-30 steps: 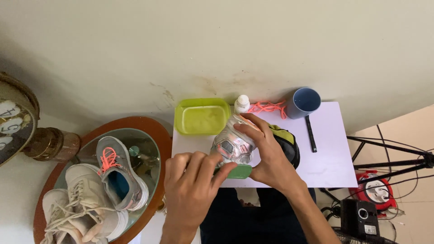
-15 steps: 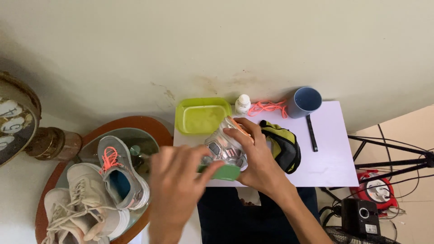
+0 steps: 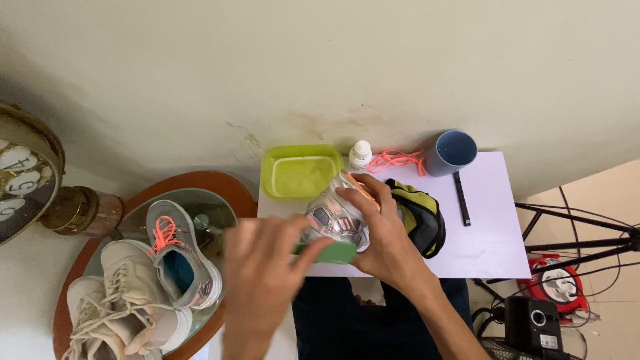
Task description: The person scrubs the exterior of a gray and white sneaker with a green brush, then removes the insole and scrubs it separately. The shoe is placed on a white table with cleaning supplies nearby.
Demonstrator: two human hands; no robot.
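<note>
My right hand point(image 3: 383, 233) grips a grey sneaker point(image 3: 333, 217) with silver and orange trim, held over the near left part of a white table point(image 3: 493, 247). My left hand point(image 3: 263, 273) is blurred, just left of the shoe, and holds a green brush point(image 3: 330, 252) against the shoe's lower side. A black and yellow-green cloth point(image 3: 417, 213) lies right behind my right hand.
At the table's back stand a lime green tray point(image 3: 300, 172), a small white bottle point(image 3: 361, 155), loose orange laces point(image 3: 397, 160) and a blue cup point(image 3: 451, 152); a black pen point(image 3: 461, 198) lies to the right. Left, a round glass-topped table point(image 3: 213, 193) holds several sneakers point(image 3: 180, 257). Tripod legs point(image 3: 580, 233) at right.
My left hand has slid down and to the left along the shoe with the green brush. My right hand keeps the shoe in nearly the same place.
</note>
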